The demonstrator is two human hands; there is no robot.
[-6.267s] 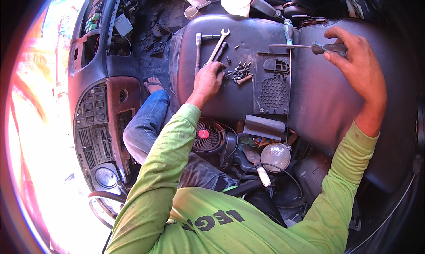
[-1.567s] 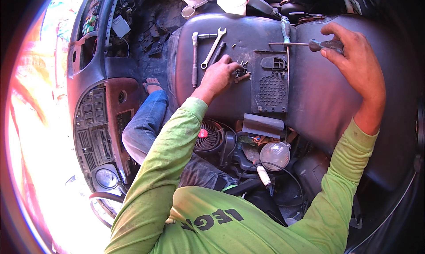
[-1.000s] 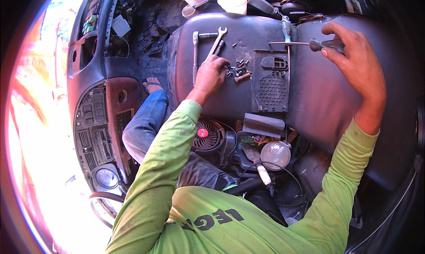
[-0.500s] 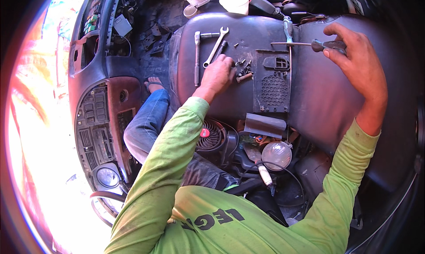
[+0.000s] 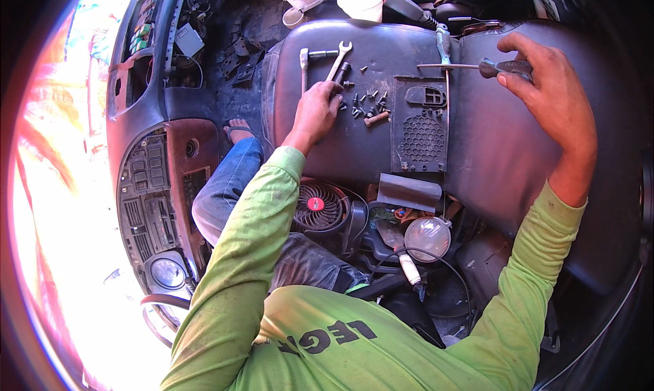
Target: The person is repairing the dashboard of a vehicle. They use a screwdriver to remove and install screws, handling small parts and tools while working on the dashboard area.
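My right hand (image 5: 552,91) holds a screwdriver (image 5: 488,69) by its dark handle between thumb and fingers, the shaft pointing left. Its shaft crosses a second, green-handled screwdriver (image 5: 443,45) lying along the seat. My left hand (image 5: 317,113) is low over the seat with curled fingers, covering the lower part of a combination wrench (image 5: 338,62). What its fingertips hold is hidden. Right beside it lie several small dark screws (image 5: 368,108) and a brownish cylindrical piece (image 5: 377,118). A black perforated speaker grille panel (image 5: 421,139) lies flat between my hands.
An L-shaped socket handle (image 5: 304,71) and a dark socket (image 5: 344,69) lie beyond my left hand. Below the seat edge are a small fan (image 5: 320,206), a round lamp (image 5: 427,239) and a white-handled tool (image 5: 409,270). The dashboard (image 5: 178,159) stands at left.
My left hand has moved left and slightly nearer, from the screws to over the wrench. The screws now lie more spread out. My right hand keeps its hold on the screwdriver.
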